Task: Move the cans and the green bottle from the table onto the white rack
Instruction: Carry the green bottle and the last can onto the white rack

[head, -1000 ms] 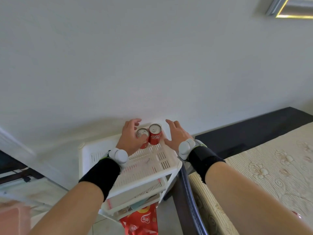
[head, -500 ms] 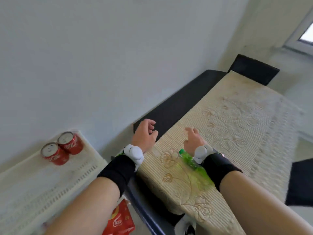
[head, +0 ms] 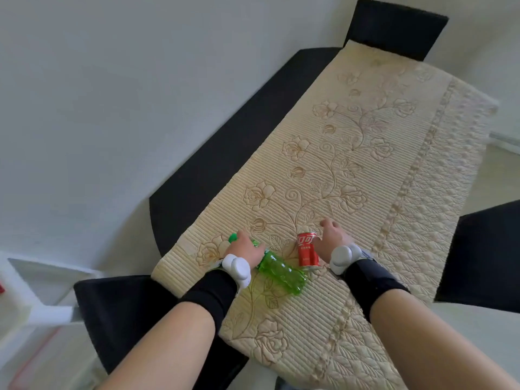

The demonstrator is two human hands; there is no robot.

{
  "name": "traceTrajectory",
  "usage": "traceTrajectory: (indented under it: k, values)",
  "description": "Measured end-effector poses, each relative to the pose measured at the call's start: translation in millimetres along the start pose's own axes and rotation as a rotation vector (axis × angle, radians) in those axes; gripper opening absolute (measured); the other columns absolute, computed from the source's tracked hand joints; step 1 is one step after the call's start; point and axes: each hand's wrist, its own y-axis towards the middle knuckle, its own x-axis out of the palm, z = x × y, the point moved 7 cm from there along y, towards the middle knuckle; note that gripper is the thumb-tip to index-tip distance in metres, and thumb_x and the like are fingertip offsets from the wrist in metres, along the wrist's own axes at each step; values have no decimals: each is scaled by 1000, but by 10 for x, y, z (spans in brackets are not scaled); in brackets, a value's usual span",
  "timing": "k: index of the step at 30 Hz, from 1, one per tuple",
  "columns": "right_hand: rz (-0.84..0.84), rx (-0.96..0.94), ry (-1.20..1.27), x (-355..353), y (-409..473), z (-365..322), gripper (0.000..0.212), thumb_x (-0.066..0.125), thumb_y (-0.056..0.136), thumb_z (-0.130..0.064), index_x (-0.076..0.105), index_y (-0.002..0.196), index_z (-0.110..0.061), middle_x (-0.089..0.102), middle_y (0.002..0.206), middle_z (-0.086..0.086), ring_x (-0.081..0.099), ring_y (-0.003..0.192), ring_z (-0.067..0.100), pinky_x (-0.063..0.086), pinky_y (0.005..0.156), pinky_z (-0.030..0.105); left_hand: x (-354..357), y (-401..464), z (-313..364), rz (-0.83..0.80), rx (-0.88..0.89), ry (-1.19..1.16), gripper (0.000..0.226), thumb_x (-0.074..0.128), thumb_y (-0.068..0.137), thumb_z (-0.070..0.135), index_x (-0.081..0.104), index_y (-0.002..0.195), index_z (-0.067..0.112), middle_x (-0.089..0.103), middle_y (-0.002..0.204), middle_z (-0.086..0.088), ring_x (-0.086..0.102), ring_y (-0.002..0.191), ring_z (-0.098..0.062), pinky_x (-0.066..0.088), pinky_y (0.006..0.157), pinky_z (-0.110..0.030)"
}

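Observation:
A green plastic bottle [head: 281, 270] lies on its side on the cream quilted table cover [head: 351, 164], cap end pointing away to the left. My left hand [head: 243, 249] lies over its neck with the fingers wrapped around it. One red can [head: 308, 250] stands upright just right of the bottle. My right hand [head: 333, 240] is against the can's right side, fingers spread and not closed around it. The white rack [head: 42, 313] shows only as a blurred corner at the lower left edge.
The table is black under the cover, with a bare dark strip [head: 225, 153] along the wall side. Black chairs stand at the far end [head: 394, 26], on the right [head: 484, 257] and near my left arm [head: 118, 319].
My view swung from the rack, where two red cans stand, to the table. Both hands crossed over; the left now grips the bottle and the right has reached the can.

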Motion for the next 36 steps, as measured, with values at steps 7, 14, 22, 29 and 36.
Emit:
traceTrajectory:
  k: [7,14,22,29,36]
  values:
    - [-192,-32,45,370,283,90,60,57,91,-46,40,145,-26,49,134,15,59,111,37,52,85,39,412,262,-35,-36,-203,-208,118,70,82,55,-11,152,5,50,145,-17,62,119,-37,52,97,-46]
    - [-241,-59,83,424,343,67,50,66,84,-48,52,127,-28,61,115,13,64,94,31,56,81,38,477,242,46,79,-262,-246,104,80,78,41,8,141,0,56,133,-20,62,110,-35,50,89,-34]
    - [-239,-74,-31,143,278,-59,86,75,80,-23,25,151,-24,41,137,17,61,108,36,57,84,43,24,22,58,340,-57,-474,76,88,65,9,26,108,16,57,104,-10,62,80,-24,47,64,-29]
    - [-93,-247,-14,-194,53,-1120,48,77,78,-21,52,118,-10,40,132,11,61,96,32,56,77,39,-1089,-417,-105,615,135,-481,81,87,62,10,36,124,22,54,110,5,60,88,-18,48,71,-32]
    - [51,-664,92,-321,-755,-2744,58,79,76,-19,51,126,-18,45,124,1,59,91,23,55,67,33,-2297,-1196,-791,864,278,-487,74,84,65,17,42,125,27,57,116,5,62,93,-17,45,72,-29]
